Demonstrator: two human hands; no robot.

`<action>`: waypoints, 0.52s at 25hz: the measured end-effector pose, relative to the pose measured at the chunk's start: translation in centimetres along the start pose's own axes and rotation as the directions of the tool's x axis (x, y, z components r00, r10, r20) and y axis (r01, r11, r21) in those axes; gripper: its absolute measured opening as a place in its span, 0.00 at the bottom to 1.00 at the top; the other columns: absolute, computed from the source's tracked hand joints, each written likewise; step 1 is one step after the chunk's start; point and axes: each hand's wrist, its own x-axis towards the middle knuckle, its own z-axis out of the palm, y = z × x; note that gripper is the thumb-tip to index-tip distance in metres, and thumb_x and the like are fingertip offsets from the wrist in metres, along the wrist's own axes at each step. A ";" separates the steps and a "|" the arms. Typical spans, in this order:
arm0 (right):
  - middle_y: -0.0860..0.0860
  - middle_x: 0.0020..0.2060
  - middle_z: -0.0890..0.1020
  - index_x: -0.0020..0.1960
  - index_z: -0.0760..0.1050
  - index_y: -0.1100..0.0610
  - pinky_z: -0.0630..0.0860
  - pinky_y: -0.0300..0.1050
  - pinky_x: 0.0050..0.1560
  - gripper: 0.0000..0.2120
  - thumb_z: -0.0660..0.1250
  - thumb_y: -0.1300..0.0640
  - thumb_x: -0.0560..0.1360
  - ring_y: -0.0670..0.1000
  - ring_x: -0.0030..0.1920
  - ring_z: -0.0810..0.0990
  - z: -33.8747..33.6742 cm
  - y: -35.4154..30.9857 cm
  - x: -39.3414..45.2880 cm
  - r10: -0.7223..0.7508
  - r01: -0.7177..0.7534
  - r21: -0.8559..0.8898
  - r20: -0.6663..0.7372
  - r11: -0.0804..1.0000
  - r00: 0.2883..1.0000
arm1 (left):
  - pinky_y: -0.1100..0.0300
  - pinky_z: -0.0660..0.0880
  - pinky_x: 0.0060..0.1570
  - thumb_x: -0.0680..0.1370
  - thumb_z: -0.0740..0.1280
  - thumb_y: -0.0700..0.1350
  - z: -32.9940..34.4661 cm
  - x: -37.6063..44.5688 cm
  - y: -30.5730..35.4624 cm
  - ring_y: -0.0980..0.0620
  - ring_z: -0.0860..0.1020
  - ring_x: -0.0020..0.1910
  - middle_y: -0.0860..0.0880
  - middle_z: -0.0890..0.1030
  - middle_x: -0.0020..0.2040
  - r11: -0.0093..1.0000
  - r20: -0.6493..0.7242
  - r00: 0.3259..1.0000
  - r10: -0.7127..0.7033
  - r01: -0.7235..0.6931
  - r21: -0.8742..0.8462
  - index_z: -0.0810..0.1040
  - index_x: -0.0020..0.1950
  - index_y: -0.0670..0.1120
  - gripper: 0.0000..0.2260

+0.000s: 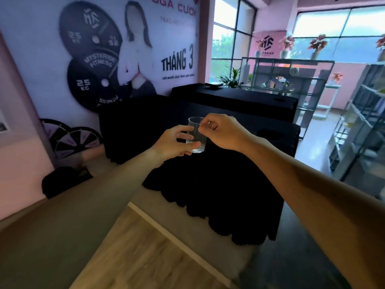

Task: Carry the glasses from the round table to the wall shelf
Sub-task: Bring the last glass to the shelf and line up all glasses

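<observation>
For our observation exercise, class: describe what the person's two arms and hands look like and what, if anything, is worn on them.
Both forearms are bare: no sleeve shows on either. The left hand and the right hand wear no gloves, and no watch or bracelet shows at the wrists. The picture is too blurred to tell about rings.

I see black-draped tables (218,184) filling the middle of the frame, a large fitness banner (104,49) on the wall at upper left, metal shelving (291,76) with potted plants (229,77) at upper right, and wood flooring (145,257) along the bottom.
</observation>
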 end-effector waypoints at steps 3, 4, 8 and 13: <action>0.39 0.42 0.81 0.47 0.78 0.39 0.71 0.33 0.39 0.03 0.66 0.43 0.75 0.38 0.43 0.79 2.5 1.1 7.3 -0.052 0.051 0.015 0.046 0.999 0.998 | 0.66 0.79 0.37 0.68 0.79 0.51 -3.5 4.6 -2.3 0.51 0.86 0.42 0.51 0.80 0.58 0.999 -0.079 0.996 -0.039 0.037 -0.026 0.73 0.69 0.52 0.32; 0.39 0.42 0.81 0.47 0.77 0.39 0.71 0.33 0.38 0.03 0.66 0.43 0.75 0.37 0.43 0.79 3.6 1.3 9.7 -0.073 0.072 0.022 0.071 0.997 0.995 | 0.65 0.79 0.38 0.68 0.79 0.51 -5.0 6.1 -3.4 0.51 0.86 0.42 0.52 0.80 0.58 0.999 -0.106 0.993 -0.046 0.044 -0.020 0.72 0.70 0.52 0.32; 0.40 0.44 0.82 0.48 0.78 0.39 0.70 0.31 0.38 0.02 0.67 0.44 0.75 0.38 0.44 0.79 8.2 1.3 19.0 -0.149 0.144 0.054 0.108 0.988 0.983 | 0.66 0.78 0.37 0.68 0.79 0.52 -11.6 11.5 -7.1 0.51 0.86 0.42 0.52 0.80 0.59 0.999 -0.170 0.984 -0.053 0.053 -0.009 0.71 0.71 0.51 0.34; 0.41 0.44 0.82 0.47 0.79 0.40 0.71 0.32 0.41 0.03 0.68 0.45 0.74 0.39 0.44 0.79 14.4 -0.7 31.6 -0.204 0.194 0.083 0.128 0.977 0.971 | 0.64 0.79 0.39 0.66 0.79 0.54 -22.3 18.5 -11.4 0.51 0.86 0.43 0.52 0.80 0.59 0.998 -0.240 0.969 -0.057 0.064 0.020 0.72 0.69 0.54 0.33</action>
